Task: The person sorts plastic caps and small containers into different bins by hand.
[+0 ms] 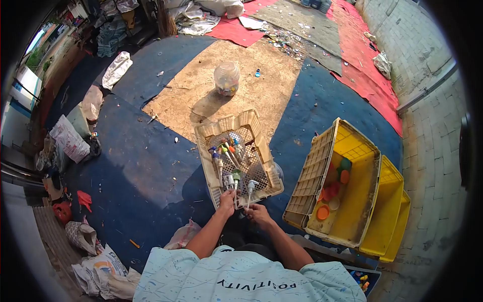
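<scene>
My left hand point(228, 200) is closed around some pump dispenser heads, a white one point(231, 180) and a green one point(236, 176), at the near edge of the beige plastic crate point(204, 146). In the fingers of my right hand point(258, 214) is the tube of a whitish pump dispenser point(251, 186), its head pointing away from me over the crate. Inside the crate lie several more pumps with purple, orange, red and blue parts point(229, 149), on the mesh floor. My fingertips are partly hidden by the small parts.
A clear plastic jar point(226, 79) stands beyond the crate on a tan sheet. To the right, a yellow crate point(352, 221) lies tilted with orange and red lids point(323, 212) inside, beside more yellow crates point(387, 201). Sacks point(73, 139) line the left; a block wall point(432, 146) stands right.
</scene>
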Demonstrator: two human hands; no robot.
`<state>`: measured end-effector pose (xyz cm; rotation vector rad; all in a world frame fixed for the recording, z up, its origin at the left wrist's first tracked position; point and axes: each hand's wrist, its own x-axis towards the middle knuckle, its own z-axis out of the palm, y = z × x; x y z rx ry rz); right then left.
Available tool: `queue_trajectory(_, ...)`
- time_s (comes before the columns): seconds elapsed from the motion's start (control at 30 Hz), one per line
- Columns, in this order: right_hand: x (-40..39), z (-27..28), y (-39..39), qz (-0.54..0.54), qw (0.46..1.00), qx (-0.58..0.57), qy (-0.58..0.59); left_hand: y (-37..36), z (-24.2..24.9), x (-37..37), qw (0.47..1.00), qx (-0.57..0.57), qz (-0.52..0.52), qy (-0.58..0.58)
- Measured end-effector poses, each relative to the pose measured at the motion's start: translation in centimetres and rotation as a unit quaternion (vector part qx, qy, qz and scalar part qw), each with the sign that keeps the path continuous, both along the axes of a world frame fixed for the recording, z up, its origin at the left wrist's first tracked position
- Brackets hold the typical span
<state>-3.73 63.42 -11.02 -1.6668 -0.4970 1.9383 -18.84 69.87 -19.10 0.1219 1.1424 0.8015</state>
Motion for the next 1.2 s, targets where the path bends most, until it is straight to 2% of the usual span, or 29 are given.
queue_trajectory(0.07,-0.3,0.2,2.6,0.022,0.999,0.019,-0.026,2.8,-1.2,0.2,1.000,0.021,0.020,-0.010)
queue_trajectory(0.1,-0.6,-0.3,3.7,0.011,0.996,0.072,-0.046,4.1,-1.7,0.5,0.999,0.032,0.026,-0.016)
queue_trajectory(0.17,-0.7,-2.2,5.4,-0.011,0.980,0.177,-0.087,6.9,1.0,0.6,0.999,-0.025,-0.008,-0.037)
queue_trajectory(0.2,-0.5,-2.7,5.9,0.057,0.966,0.183,-0.176,7.4,1.8,0.1,0.997,-0.054,-0.026,-0.045)
queue_trajectory(0.23,-0.2,-3.1,6.6,0.124,0.939,0.188,-0.262,7.6,0.7,-0.3,0.994,-0.060,-0.045,-0.077)
queue_trajectory(0.27,0.2,-3.2,7.2,0.188,0.899,0.192,-0.346,7.5,-0.2,-0.6,0.996,-0.059,-0.042,-0.046)
queue_trajectory(0.3,0.4,-2.7,7.5,0.205,0.905,0.142,-0.345,7.4,-0.3,-0.7,0.997,-0.057,-0.041,-0.015)
queue_trajectory(0.37,1.0,-5.3,6.3,0.177,0.919,0.146,-0.320,6.8,1.1,-0.9,0.995,-0.050,-0.071,0.050)
queue_trajectory(0.47,1.4,-5.5,2.5,0.137,0.938,0.133,-0.288,4.2,-2.4,-2.0,0.976,-0.024,-0.131,0.175)
queue_trajectory(0.53,2.4,-3.0,-0.2,0.109,0.958,0.111,-0.242,2.0,-1.9,-2.3,0.986,-0.035,-0.129,0.098)
queue_trajectory(0.57,2.9,-3.6,-2.0,0.139,0.942,0.076,-0.295,0.8,-1.7,-2.2,0.986,-0.039,-0.134,0.085)
queue_trajectory(0.6,3.4,-3.6,-4.2,0.109,0.949,0.073,-0.285,-0.3,-1.4,-1.7,0.986,-0.046,-0.144,0.073)
queue_trajectory(0.8,5.8,-0.7,-17.2,-0.083,0.941,0.048,-0.325,-6.0,5.0,4.3,0.936,-0.009,-0.345,0.071)
queue_trajectory(0.93,5.7,3.0,-26.7,-0.256,0.908,0.069,-0.324,-9.7,3.3,9.2,0.891,0.106,-0.442,0.001)
queue_trajectory(1.03,3.5,6.7,-35.6,-0.348,0.880,0.099,-0.307,-16.9,9.7,13.8,0.870,0.192,-0.454,0.010)
queue_trajectory(1.1,2.0,6.5,-42.2,-0.399,0.858,0.152,-0.287,-23.1,11.1,16.2,0.863,0.209,-0.459,-0.033)
queue_trajectory(1.17,-0.4,7.7,-48.9,-0.467,0.848,0.139,-0.208,-29.4,12.7,17.0,0.856,0.217,-0.463,-0.074)
queue_trajectory(1.2,-1.3,8.6,-52.3,-0.497,0.840,0.135,-0.171,-33.0,13.5,17.1,0.835,0.234,-0.494,-0.054)
